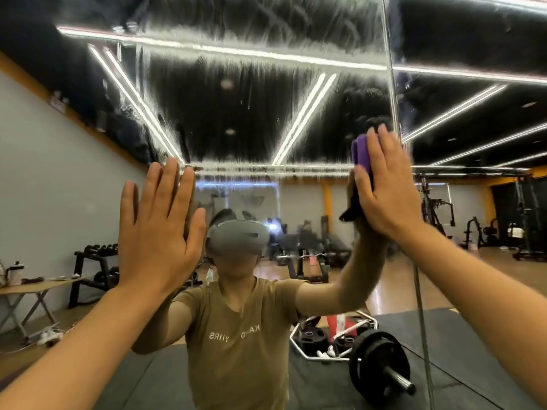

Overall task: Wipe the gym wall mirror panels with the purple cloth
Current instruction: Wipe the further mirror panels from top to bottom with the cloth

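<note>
While the left hand (pixel 159 229) lies flat on the mirror panel (pixel 260 113), fingers (pixel 170 184) straight and close together, holding nothing, the right hand (pixel 381 187) presses the purple cloth (pixel 361 153) against the glass just left of the vertical seam (pixel 392 84). Right fingers straight, flat over the folded cloth. Streaky wet film covers the panel's upper part. Reflected below: barbell (pixel 380 366), dumbbell rack (pixel 94 267).

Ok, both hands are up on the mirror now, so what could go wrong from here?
The bare left hand lies flat on the mirror panel and may leave prints. The right hand only presses the purple cloth with straight fingers, so it could slip. The cloth is near the panel seam and might snag.
</note>
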The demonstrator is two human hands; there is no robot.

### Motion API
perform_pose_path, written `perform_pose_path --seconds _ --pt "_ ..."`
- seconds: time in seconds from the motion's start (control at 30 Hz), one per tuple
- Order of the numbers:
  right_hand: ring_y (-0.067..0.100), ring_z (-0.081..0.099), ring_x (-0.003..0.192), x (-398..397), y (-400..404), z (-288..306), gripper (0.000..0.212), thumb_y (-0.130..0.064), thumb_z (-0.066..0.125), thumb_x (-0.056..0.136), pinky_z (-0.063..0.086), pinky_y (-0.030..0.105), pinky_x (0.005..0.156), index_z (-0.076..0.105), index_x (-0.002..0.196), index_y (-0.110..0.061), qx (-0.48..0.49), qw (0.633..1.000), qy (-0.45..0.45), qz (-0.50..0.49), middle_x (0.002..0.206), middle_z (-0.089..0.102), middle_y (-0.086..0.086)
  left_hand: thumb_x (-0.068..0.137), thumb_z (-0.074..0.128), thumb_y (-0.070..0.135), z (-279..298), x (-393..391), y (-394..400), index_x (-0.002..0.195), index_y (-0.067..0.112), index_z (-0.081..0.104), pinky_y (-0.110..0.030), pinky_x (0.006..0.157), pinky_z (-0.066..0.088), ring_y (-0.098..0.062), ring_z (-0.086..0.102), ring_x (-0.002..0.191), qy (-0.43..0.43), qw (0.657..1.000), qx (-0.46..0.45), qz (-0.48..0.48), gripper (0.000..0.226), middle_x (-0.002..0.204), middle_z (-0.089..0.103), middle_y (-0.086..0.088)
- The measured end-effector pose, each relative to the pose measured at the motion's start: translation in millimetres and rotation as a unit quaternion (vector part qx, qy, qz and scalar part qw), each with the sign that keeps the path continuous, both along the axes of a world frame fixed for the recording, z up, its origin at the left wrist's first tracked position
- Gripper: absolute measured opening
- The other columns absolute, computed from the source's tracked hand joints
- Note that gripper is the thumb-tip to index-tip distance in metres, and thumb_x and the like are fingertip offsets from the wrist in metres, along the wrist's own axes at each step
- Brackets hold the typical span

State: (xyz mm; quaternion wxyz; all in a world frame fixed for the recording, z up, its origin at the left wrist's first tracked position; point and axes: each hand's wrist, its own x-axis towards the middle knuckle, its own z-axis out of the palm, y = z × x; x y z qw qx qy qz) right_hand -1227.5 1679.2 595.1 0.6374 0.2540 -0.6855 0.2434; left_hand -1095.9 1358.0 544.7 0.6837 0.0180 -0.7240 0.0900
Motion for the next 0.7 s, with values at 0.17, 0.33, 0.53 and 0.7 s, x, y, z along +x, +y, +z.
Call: perform_pose_path --seconds 0.17,0.33,0.53,0.7 --pt "0.017 0.003 0.157 5 2 -129 0.067 -0.043 0.032 0.105 0.007 0.042 0.127 0.005 0.163 -0.023 0.057 0.998 0.012 0.002 0.171 0.0 -0.005 0.103 0.022 0.045 0 0 1 0.161 0.016 0.017 -0.038 0.124 -0.009 -0.023 0.005 0.156 0.005 1.0 0.003 0.002 0.065 0.169 0.01 -0.006" --pt "0.027 0.008 0.156 9 5 -192 0.065 -0.045 0.023 0.108 0.0 0.035 0.126 0.011 0.162 -0.011 0.091 0.995 -0.018 -0.047 0.17 0.008 0.007 0.103 0.023 0.045 -1 -1 1 0.161 0.015 0.018 -0.041 0.124 -0.007 -0.023 0.005 0.156 0.008 1.0 0.001 -0.005 0.066 0.169 0.009 -0.006" --pt "0.021 0.006 0.157 8 1 -132 0.067 -0.045 0.029 0.106 0.0 0.033 0.127 0.011 0.162 -0.013 0.104 0.994 0.003 -0.031 0.17 0.006 0.006 0.102 0.023 0.043 -2 -2 1 0.161 0.014 0.019 -0.044 0.124 -0.004 -0.024 0.007 0.156 0.014 1.0 -0.002 0.0 0.065 0.169 0.011 -0.008" --pt "0.014 -0.005 0.155 8 -9 19 0.069 -0.048 0.029 0.104 -0.008 0.028 0.125 0.008 0.161 -0.015 0.091 0.996 0.005 -0.012 0.17 0.004 0.005 0.102 0.023 0.044 -1 -3 -1 0.161 0.014 0.018 -0.043 0.125 -0.005 -0.024 0.006 0.156 0.014 1.0 -0.005 0.005 0.065 0.169 0.01 -0.007"
